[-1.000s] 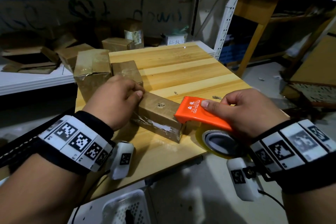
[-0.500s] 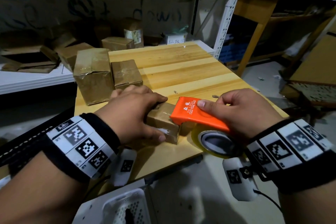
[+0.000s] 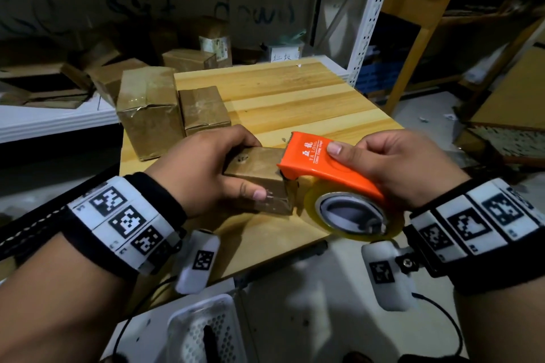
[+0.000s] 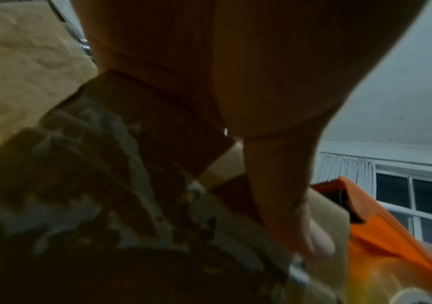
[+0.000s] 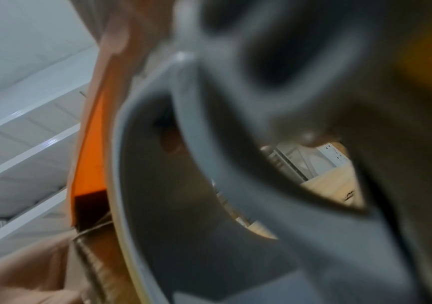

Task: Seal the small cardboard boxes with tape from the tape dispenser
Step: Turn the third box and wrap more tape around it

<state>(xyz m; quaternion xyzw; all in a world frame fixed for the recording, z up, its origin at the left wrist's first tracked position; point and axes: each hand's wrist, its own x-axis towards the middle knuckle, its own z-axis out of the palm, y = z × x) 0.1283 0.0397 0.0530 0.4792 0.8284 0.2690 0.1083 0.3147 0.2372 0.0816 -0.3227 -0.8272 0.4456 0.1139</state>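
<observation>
Left hand [image 3: 194, 171]: wrapped around a small cardboard box [image 3: 259, 178], thumb laid along its near side, box held above the near worktop [image 3: 295, 103] edge. Right hand [image 3: 395, 168]: clasped over the tape dispenser [image 3: 321, 165], forefinger laid flat on the orange plastic hood; its toothed front is set against the box's right end. Yellowish tape roll [image 3: 354, 212], grey hub. Two taped, crinkled boxes [image 3: 150, 109] are stood far left on pale wood.

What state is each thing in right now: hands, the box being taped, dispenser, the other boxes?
Left hand: grips the small box.
Small box: closed, held at the table's near edge.
Right hand: grips the tape dispenser.
Tape dispenser: pressed against the small box's right end.
Tall box: closed, upright on the table.
Short box: closed, beside it.
</observation>
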